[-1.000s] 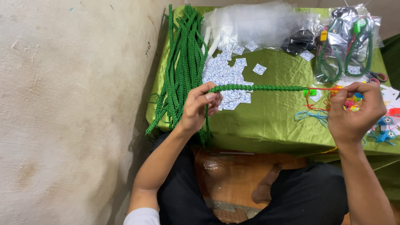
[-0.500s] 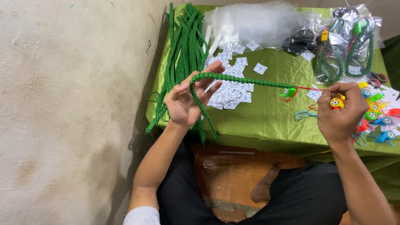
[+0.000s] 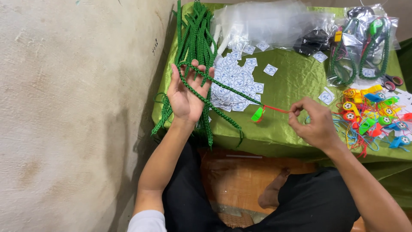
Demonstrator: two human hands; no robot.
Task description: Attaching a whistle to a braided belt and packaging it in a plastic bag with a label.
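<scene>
Green braided cord (image 3: 223, 88) looped over spread fingers of left hand (image 3: 185, 92), stretched across green-clothed table (image 3: 292, 129) toward right hand (image 3: 315, 124), red string (image 3: 277, 109) pinched there, green whistle (image 3: 257, 114) hanging between.

Two hands, one green whistle (image 3: 257, 114), one pair of scissors (image 3: 391, 81), many paper labels (image 3: 234, 83).

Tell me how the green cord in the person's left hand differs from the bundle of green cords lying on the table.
The green cord is a single strand, looped around the open left hand and stretched toward the right hand; the bundle of green cords is many strands lying together, untouched. The held cord has a green whistle near its end on a red string; no whistle shows on the bundle. Both are the same green braided cord.
</scene>
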